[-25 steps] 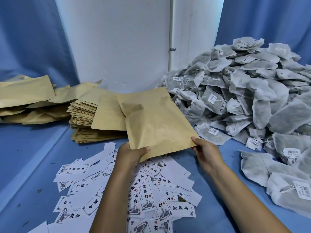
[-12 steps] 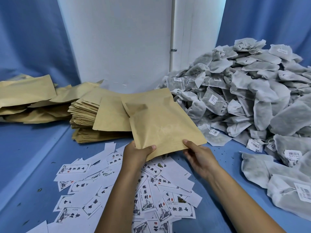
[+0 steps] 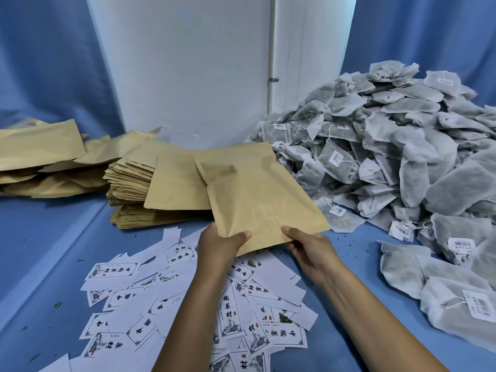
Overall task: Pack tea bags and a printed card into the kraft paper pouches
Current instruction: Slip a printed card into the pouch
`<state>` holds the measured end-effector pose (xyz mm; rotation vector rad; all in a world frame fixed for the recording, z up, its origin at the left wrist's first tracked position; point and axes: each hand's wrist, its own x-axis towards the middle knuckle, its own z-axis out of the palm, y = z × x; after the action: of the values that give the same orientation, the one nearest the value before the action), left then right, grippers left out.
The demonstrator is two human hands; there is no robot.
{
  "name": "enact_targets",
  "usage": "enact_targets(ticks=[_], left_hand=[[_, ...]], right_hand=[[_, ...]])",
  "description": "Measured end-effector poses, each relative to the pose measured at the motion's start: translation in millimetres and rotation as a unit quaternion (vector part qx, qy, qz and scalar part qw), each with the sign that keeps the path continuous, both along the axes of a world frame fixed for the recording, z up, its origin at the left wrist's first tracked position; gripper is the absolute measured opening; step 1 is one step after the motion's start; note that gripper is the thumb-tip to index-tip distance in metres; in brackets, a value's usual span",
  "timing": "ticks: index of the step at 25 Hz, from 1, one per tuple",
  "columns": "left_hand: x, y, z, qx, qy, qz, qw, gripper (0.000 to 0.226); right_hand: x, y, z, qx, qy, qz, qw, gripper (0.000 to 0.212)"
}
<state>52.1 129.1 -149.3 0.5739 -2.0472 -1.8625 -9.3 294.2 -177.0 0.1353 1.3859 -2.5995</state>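
While both hands' grip holds the pouch | right hand slid leftward; left hand unmoved

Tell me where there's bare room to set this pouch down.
Bare blue table lies left of the printed cards, in front of the pouch stack; a narrower strip runs between cards and tea bags. Both hands hold the pouch. Centre and right are crowded.

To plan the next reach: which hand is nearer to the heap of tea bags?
Right. The right hand grips the pouch on the side facing the heap of tea bags; the left hand grips its far side.
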Motion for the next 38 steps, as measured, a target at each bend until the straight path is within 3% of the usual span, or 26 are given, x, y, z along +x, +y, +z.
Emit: enact_targets(ticks=[8, 12, 17, 20, 28, 38], left_hand=[[-1.6, 6.5, -2.5, -0.035, 0.004, -0.005, 0.999, 0.037], [-1.8, 10.4, -1.8, -0.035, 0.011, -0.005, 0.999, 0.032], [1.5, 6.7, 1.6, -0.022, -0.012, -0.053, 0.998, 0.024], [2.0, 2.2, 0.6, -0.023, -0.030, -0.047, 0.998, 0.019], [2.3, 4.0, -0.1, -0.015, -0.062, -0.059, 0.996, 0.013], [4.5, 5.7, 7.5, 0.012, -0.041, -0.048, 0.998, 0.011]], right_hand=[[13.1, -14.7, 0.6, -0.004, -0.006, 0.042, 0.999, 0.015], [23.1, -24.0, -4.9, 0.001, 0.010, 0.080, 0.997, 0.009], [21.3, -25.4, -0.7, 0.023, 0.018, 0.066, 0.997, 0.019], [24.3, -26.1, -3.1, 0.030, 0.012, 0.072, 0.997, 0.007], [24.7, -27.5, -8.4, 0.062, 0.008, 0.103, 0.993, 0.006], [6.8, -7.2, 2.0, -0.029, 0.011, 0.049, 0.998, 0.016]])
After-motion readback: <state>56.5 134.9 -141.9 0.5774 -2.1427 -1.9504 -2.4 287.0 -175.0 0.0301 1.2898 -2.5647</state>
